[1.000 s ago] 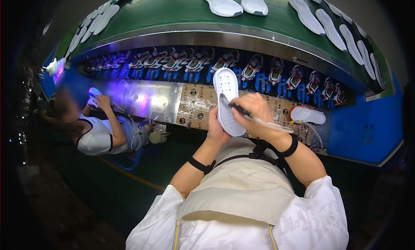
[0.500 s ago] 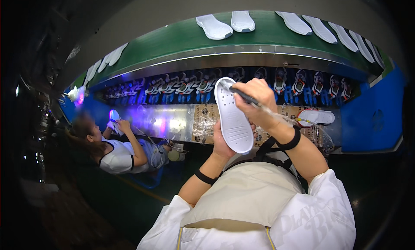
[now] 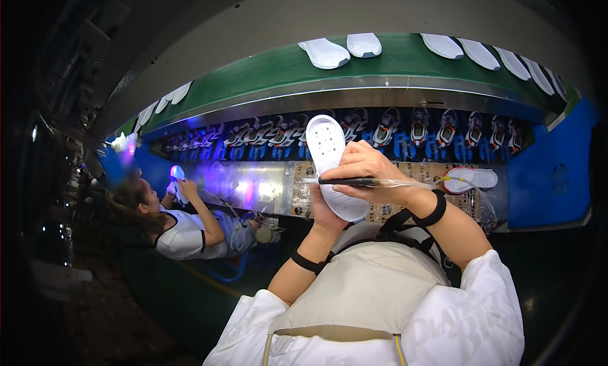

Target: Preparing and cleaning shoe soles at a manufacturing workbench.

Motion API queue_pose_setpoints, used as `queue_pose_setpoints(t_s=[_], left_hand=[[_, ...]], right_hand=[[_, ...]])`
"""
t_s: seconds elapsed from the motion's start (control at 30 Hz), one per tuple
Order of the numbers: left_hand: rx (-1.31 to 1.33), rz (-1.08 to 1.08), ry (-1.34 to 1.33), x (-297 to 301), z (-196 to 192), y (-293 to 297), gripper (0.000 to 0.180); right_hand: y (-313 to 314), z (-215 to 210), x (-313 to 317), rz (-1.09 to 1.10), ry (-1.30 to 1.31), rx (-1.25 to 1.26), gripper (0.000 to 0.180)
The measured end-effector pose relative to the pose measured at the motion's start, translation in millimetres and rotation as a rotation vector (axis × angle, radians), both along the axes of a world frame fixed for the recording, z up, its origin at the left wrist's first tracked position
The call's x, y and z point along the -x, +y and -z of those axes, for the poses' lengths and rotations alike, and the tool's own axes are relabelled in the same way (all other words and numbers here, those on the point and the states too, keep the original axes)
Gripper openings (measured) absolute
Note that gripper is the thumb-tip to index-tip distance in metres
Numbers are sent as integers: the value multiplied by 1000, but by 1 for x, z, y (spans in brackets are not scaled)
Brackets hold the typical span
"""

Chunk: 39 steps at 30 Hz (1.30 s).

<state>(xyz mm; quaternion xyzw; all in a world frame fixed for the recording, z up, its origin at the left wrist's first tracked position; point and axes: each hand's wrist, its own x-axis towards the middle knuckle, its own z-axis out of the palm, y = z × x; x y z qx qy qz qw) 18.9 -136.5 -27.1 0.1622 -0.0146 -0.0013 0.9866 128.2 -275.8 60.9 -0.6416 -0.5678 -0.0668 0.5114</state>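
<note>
My left hand (image 3: 324, 213) is closed around the near part of a white shoe sole (image 3: 327, 144), held tilted with its toe end away from me. Small dark holes dot its far part, and grooves cross the near part. In my right hand (image 3: 370, 166) is a black-handled brush (image 3: 345, 182), lying across the sole's middle with its tip toward the left edge. From its back end a clear tube (image 3: 405, 183) runs along my right wrist. My fingers hide part of the sole's right side.
Beyond the metal bench (image 3: 253, 185), shoe uppers (image 3: 386, 128) stand in a row on a lower line. White soles (image 3: 324, 52) lie on the green belt (image 3: 266, 68) above. Another sole (image 3: 478, 178) rests on the bench at right. A co-worker (image 3: 190, 230) sits at left.
My right hand has brought the brush from the sole's far end nearer to me, to its middle, and turned it to lie crosswise. The view has shifted slightly.
</note>
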Motion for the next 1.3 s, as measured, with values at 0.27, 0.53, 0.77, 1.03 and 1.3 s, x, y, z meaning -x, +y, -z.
queue_pose_setpoints(t_s=[0.27, 0.53, 0.77, 1.03, 1.3], left_hand=[[-38, -68, 48, -13, -6, 4, 65], [50, -44, 19, -39, -20, 17, 66], [102, 35, -70, -47, -56, 28, 66], [-116, 64, -158, -54, -75, 43, 70], [-336, 91, -170, -64, -93, 49, 77]], right_hand=[[-9, -5, -3, -153, -77, 101, 35], [-20, -15, -4, -291, -58, 110, 36], [-28, -34, -3, -296, -90, 250, 36], [-35, -47, -3, -293, -80, 259, 31], [-42, -42, -10, -176, 4, 302, 32]])
